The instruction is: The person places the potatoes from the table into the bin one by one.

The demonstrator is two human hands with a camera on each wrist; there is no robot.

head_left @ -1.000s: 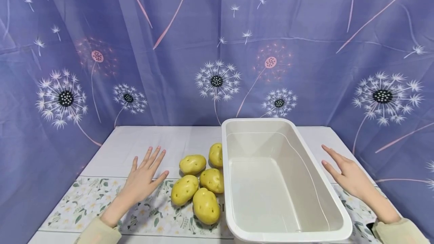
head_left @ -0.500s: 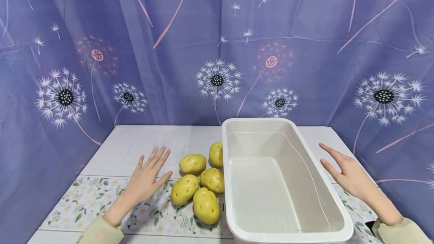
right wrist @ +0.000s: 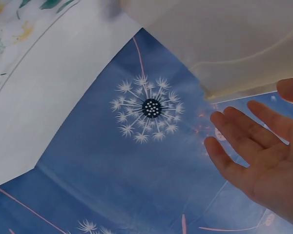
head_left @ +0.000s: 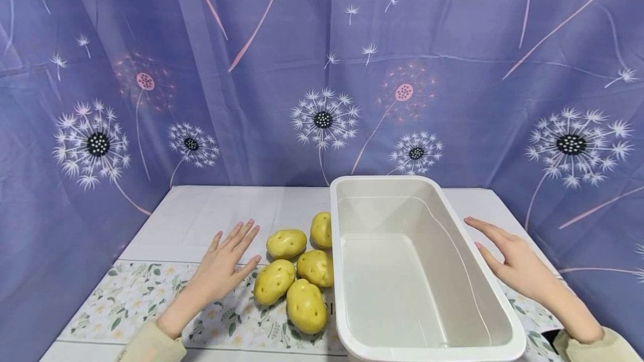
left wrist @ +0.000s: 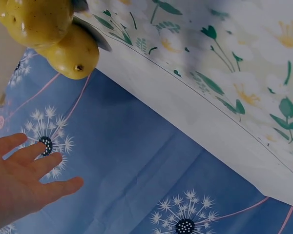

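White plastic tub (head_left: 495,300), rectangular and deep, nothing in it; it stands on the table (head_left: 201,211) right of centre, over a floral runner (head_left: 131,295).

Head view. Five yellow potatoes (head_left: 302,272) lie bunched on the table against the tub's left wall, none inside it. Left hand (head_left: 226,264): flat, fingers straight and spread, holding nothing, low over the runner just beside the cluster. Against the pictures of a second and half a second ago it has slid rightward, and its thumb now sits next to the near-left potato (head_left: 274,289); contact cannot be confirmed. Right hand (head_left: 510,258): also flat and empty, fingers extended; it has drifted inward, and its fingertips (head_left: 470,221) now lie close to the tub's right rim. Potatoes and tub have not shifted. Judgement: both hands are closing in, the left on the potatoes and the right on the tub, with nothing grasped yet.

Left wrist view. Left hand (left wrist: 19,180), fingers straight and apart, seen against the blue dandelion curtain (left wrist: 136,170); two potatoes (left wrist: 53,34) show at the table edge, apart from it.

Right wrist view. Right hand (right wrist: 263,156), fingers relaxed and separate, just beside the tub's wall (right wrist: 224,44), not plainly touching.
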